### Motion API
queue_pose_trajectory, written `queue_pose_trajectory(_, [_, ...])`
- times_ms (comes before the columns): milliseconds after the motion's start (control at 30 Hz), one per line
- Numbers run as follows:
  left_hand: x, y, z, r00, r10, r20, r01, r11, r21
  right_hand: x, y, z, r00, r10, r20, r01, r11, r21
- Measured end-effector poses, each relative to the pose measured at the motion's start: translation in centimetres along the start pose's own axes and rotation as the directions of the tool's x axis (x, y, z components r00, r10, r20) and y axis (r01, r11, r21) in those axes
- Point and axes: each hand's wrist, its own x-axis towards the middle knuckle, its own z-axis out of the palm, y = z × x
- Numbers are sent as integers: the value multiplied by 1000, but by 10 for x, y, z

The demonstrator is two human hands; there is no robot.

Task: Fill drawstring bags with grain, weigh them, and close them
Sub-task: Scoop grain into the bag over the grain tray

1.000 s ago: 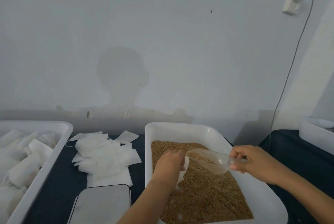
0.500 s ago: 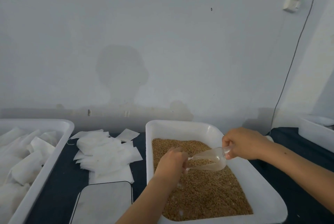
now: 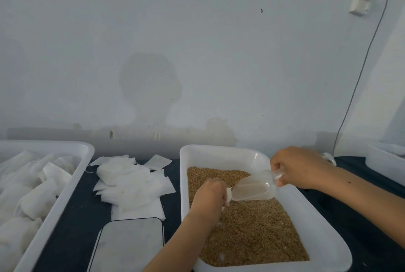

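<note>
The right hand [image 3: 300, 167] curls its fingers round the handle of a clear plastic scoop [image 3: 255, 188], which is tilted with its mouth pointing down and left toward the left hand [image 3: 211, 197]. The left hand is closed in a loose fist over the grain; a small bit of white drawstring bag [image 3: 228, 195] shows at its thumb side, right at the scoop's mouth, so the hand pinches the bag there, though most of the bag is hidden behind the knuckles. How much grain sits in the scoop cannot be told through the cloudy plastic.

Both hands hover over a white plastic tub [image 3: 221, 154] holding brown grain [image 3: 258, 228], which fills its floor in an even layer. The tub stands on a desk [image 3: 70, 217] covered in dark cloth.

Left of the tub lies a loose heap of flat empty white bags [image 3: 131, 184], some fanned out toward the wall. Just in front of that heap sits a flat scale [image 3: 129, 245] with a pale platform and dark rim; no display or digits are visible on it. At the far left another white tub [image 3: 65, 186] holds plump filled bags [image 3: 37, 197].

A grey cable [image 3: 359, 78] runs down the wall from a white socket [image 3: 360, 2]. A third white container [image 3: 385, 164] sits at the right edge. No brand, label or readable writing shows on anything here.
</note>
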Motion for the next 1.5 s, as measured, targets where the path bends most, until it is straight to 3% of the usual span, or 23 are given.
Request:
queue_pose_trajectory(133, [-1,-2,-1,988,-133,-73,113,967,-227,-4,16,5,996,85,37,-85,996,10])
queue_pose_trajectory(333, [0,-7,-4,949,-287,-132,159,794,-586,-12,24,40,971,167,168,-178,983,52])
queue_pose_trajectory(633, [2,-9,-8,923,-352,-155,150,700,-698,-2,-6,118,969,180,167,-228,913,337])
queue_pose_trajectory(833, [1,-7,-12,917,-368,-157,123,633,-765,9,-23,143,960,234,156,-275,894,354])
queue_pose_trajectory(967, [-2,-6,-17,918,-366,-155,91,573,-815,14,-34,140,953,269,137,-296,924,240])
queue_pose_trajectory(1033, [-6,-3,-22,925,-346,-156,62,542,-838,16,-43,125,972,229,45,-229,894,384])
queue_pose_trajectory(1067, [-8,-3,-26,932,-324,-166,43,550,-834,17,-49,114,981,195,6,-166,821,547])
queue_pose_trajectory(1133, [-15,-2,-35,945,-255,-205,-9,607,-795,13,-68,90,993,120,-11,-47,475,879])
queue_pose_trajectory(1200, [-24,-5,-50,945,-186,-268,-79,666,-742,4,-90,70,1000,-23,-6,8,61,998])
queue_pose_trajectory(1233, [-28,-7,-60,938,-157,-308,-117,695,-710,2,-101,64,998,-56,-18,17,-24,1000])
queue_pose_trajectory(1400, [-61,-27,-108,895,-77,-440,-237,754,-613,-4,-157,48,997,42,-70,78,-243,967])
queue_pose_trajectory(1433, [-70,-33,-114,888,-78,-453,-244,755,-608,-6,-169,45,994,73,-83,99,-261,960])
queue_pose_trajectory(1500, [-86,-45,-122,867,-109,-486,-246,756,-607,-6,-191,44,977,160,-138,168,-188,968])
